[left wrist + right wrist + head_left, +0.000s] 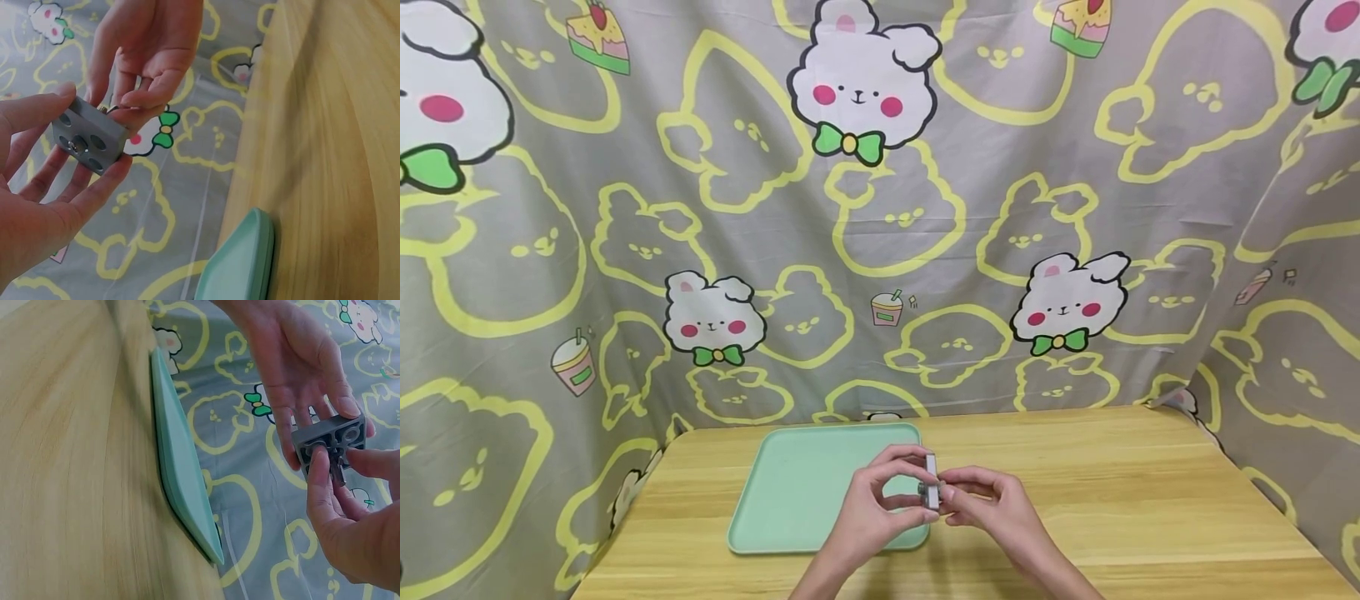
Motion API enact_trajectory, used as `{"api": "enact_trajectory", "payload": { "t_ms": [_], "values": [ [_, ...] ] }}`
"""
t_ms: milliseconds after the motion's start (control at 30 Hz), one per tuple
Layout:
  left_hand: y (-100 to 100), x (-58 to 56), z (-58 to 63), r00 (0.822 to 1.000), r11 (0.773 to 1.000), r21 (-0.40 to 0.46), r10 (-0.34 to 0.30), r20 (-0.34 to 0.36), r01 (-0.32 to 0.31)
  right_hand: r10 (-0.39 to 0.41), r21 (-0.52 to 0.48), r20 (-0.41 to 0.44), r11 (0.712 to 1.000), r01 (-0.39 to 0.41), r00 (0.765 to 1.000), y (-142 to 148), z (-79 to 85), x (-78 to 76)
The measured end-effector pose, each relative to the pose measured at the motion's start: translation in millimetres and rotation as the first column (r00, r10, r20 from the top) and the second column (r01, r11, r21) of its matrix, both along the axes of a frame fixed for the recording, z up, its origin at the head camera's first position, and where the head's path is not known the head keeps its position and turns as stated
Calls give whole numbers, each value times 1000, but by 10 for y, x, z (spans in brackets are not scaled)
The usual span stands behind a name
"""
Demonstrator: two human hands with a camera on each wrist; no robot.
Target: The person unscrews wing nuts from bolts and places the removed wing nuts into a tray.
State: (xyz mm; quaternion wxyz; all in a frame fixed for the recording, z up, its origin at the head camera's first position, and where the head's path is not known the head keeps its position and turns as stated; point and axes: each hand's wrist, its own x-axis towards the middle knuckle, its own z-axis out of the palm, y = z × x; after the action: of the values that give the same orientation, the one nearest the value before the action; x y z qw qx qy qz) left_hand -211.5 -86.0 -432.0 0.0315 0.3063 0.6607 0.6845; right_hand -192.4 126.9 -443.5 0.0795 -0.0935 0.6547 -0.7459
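Your green tray [805, 483] lies flat on the wooden table [1112, 500]. The small grey block [87, 128] is up in the air, by the right edge of the tray. You have it in both hands.

Your left hand [876, 496] is on the tray side of the block. Its thumb and fingers make a big round C, with a wide gap in the middle, and the tips grip the block by its edges. The palm is well apart from the block.

Your right hand [996, 500] is on the other side of the block, past the right edge of the tray. Its thumb and a finger are close together, one on each side of a little metal pin [338, 470] that sticks out of the block. They pinch it in a narrow hold. That spot is dim and small, so the pin may be some other kind of metal piece.

The face of the block toward your left palm is smooth, with four round holes [98, 142] and a shiny bit [75, 145] in the middle. The face toward your right hand has ribs and rings. A grey curtain [917, 292] with yellow lines and white bunnies hangs behind the tray.
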Motion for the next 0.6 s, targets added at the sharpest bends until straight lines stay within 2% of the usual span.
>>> {"api": "enact_trajectory", "payload": {
  "t_ms": [300, 600],
  "values": [
    [26, 15, -11, 1000, 1000, -29, 0, 15, 0, -15, 16, -18, 1000, 15, 1000, 19, -53, -30],
    [27, 2, -21, 1000, 1000, -5, -5, 16, 5, -33, 28, -64, 999, 35, 997, 11, -51, -15]
  ]
}}
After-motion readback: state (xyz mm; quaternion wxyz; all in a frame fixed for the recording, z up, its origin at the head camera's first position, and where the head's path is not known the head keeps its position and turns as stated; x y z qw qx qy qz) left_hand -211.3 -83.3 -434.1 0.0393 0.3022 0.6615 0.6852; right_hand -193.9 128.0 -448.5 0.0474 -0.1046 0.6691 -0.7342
